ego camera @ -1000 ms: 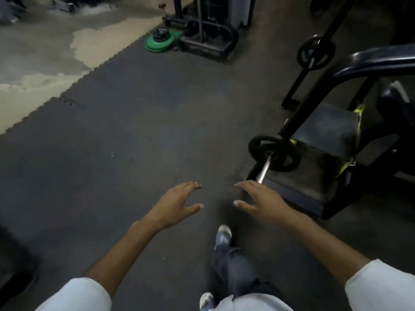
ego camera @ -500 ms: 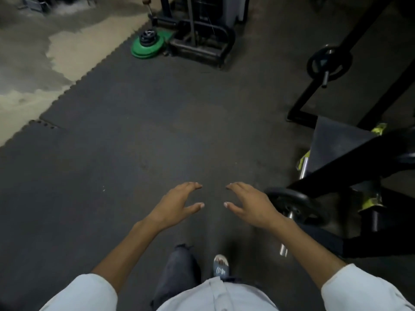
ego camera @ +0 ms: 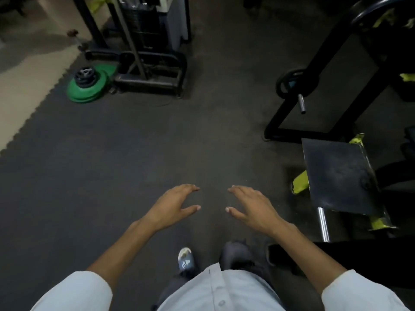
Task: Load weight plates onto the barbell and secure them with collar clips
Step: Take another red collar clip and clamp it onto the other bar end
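The stack of weight plates [ego camera: 87, 85] lies flat on the floor at the far left, green plates below and smaller black ones on top, just beside the base of a black machine frame [ego camera: 148, 70]. That is where I take myself to be headed. Half a second ago the loaded bar end with its black plate sat right under my right wrist; now it has dropped out of sight behind me, and only a bare steel sleeve [ego camera: 322, 224] shows low on the right, under the dark footplate [ego camera: 336, 176]. The green stack has grown larger and slid toward the centre-left. I read that as walking away from the bar to fetch more plates, so loading is under way, and I see no collar clips anywhere.

Farther right, another black plate [ego camera: 292, 83] hangs on a peg of the angled rack [ego camera: 325, 63], with a short steel stub pointing down beside it.

My left hand [ego camera: 173, 207] and right hand [ego camera: 253, 209] float out in front at waist height, palms down, fingers loosely spread and thumbs turned inward, both empty and gripping nothing. They are near each other but apart, well short of the stack. One shoe [ego camera: 186, 259] steps forward below them on the rubber floor mat [ego camera: 112, 164].
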